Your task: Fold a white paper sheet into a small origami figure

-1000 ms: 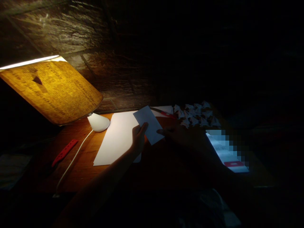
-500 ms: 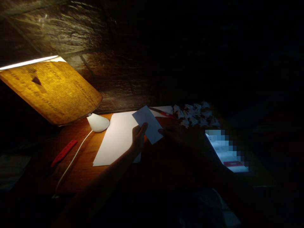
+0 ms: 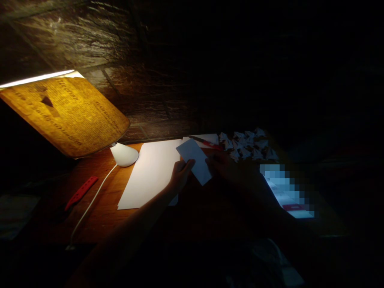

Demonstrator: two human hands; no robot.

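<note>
A small white rectangle of paper (image 3: 195, 159) is held up at a slant above the middle of the table. My left hand (image 3: 180, 173) pinches its lower left edge, thumb on the near face. At its right edge my right hand (image 3: 221, 165) grips the paper too, though this hand is dark and its fingers show only in part. Below and to the left lie large white sheets (image 3: 150, 172). Behind the held paper, a red-handled tool with a dark blade (image 3: 210, 145) rests on more white paper (image 3: 207, 139).
Several folded white paper pieces (image 3: 244, 145) stand at the back right. A lit screen (image 3: 289, 200), partly pixelated, lies on the right. At left are a lamp with a printed shade (image 3: 66, 116), its white cord (image 3: 93, 200) and a red-handled cutter (image 3: 81, 193). A stone wall (image 3: 90, 36) rises behind.
Both hands have shifted slightly to the right with the paper. The paper looks narrower now, and my right hand has moved up along its right edge.
</note>
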